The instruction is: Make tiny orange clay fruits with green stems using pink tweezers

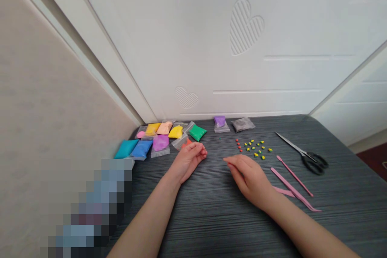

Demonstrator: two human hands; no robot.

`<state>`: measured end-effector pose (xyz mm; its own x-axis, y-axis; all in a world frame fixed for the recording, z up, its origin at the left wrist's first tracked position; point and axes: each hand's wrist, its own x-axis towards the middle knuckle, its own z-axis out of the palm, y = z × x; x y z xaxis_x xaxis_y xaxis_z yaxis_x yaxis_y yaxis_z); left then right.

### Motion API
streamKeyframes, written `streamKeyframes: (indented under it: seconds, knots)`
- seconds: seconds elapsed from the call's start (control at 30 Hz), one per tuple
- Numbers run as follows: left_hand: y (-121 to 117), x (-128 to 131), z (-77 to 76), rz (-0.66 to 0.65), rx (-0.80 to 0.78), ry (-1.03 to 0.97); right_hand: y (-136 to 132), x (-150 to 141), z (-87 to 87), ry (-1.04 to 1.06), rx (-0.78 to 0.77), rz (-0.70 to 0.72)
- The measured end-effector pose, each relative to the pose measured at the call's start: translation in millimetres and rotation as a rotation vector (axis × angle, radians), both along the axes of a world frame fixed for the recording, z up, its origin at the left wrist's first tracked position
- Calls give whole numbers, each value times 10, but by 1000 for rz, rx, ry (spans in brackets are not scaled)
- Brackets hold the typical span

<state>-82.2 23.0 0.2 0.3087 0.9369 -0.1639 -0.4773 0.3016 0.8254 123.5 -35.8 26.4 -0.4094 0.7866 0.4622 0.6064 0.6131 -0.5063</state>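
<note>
My left hand [191, 159] is raised over the table with its fingers curled and the thumb against them; anything in the pinch is too small to see. Partly behind it lies a bag of orange-red clay [186, 142]. My right hand [248, 176] is closed too, thumb and forefinger pressed together and pointing left, with no visible thing at the tips. Just beyond the right hand lie several small red clay pieces [238, 144] in a column. Beside them sit several tiny yellow-and-green clay pieces [256, 155]. A green speck [219, 138] lies between the hands, farther back.
Bags of coloured clay line the back left, among them green [198, 132], blue [141, 150] and teal [126, 149]. Purple [219, 121] and grey [242, 124] bags lie against the white panel. Pink modelling tools [292, 187] and black-handled scissors [314, 163] rest at right.
</note>
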Motion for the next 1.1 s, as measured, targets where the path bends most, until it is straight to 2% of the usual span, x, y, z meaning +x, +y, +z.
streamKeyframes:
  seconds: [0.3, 0.57, 1.1]
  knots:
    - [-5, 27, 84, 41, -59, -19, -36, 149, 28, 26, -37, -79]
    - [-4, 16, 66, 46, -42, 5, -75, 127, 40, 34, -8, -13]
    - [-7, 11, 38, 30, -32, 5, -48, 122, -13, 35, 8, -10]
